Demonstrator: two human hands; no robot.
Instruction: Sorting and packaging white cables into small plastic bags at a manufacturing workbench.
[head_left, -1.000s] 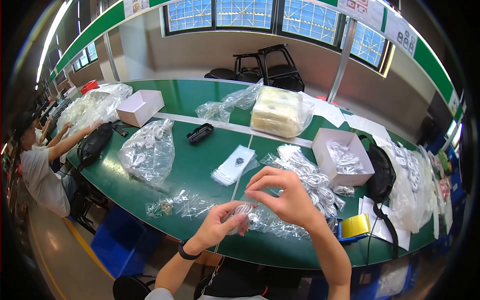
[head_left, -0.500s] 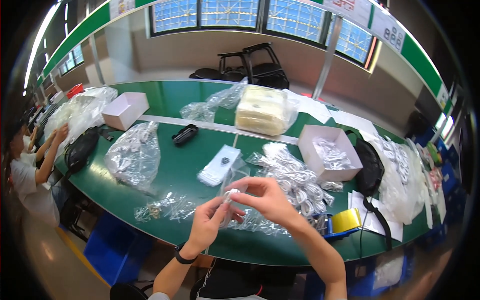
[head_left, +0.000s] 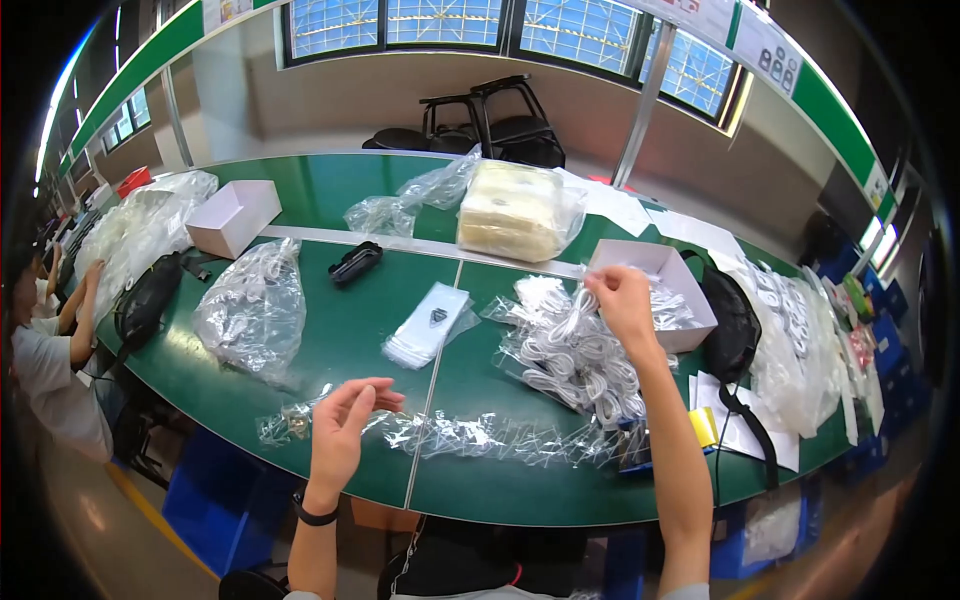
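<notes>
My right hand is above the far side of a pile of white coiled cables, just in front of an open white box. Its thumb and fingers pinch a white cable; whether this one is bagged is hard to see. My left hand hovers over the near edge of the green table, fingers stretched to the right and apart, holding nothing. Beneath and beside it lie crumpled small clear bags. Farther off is a stack of flat clear bags with a dark mark.
A yellow tape roll stands at the right, by papers and a black bag. A plastic-wrapped block, a black case and a filled clear bag sit farther away. Another person works at the left.
My hands have parted from the small white item in clear plastic they held together. The right moved up and right to the cable pile; the left moved left and opened.
</notes>
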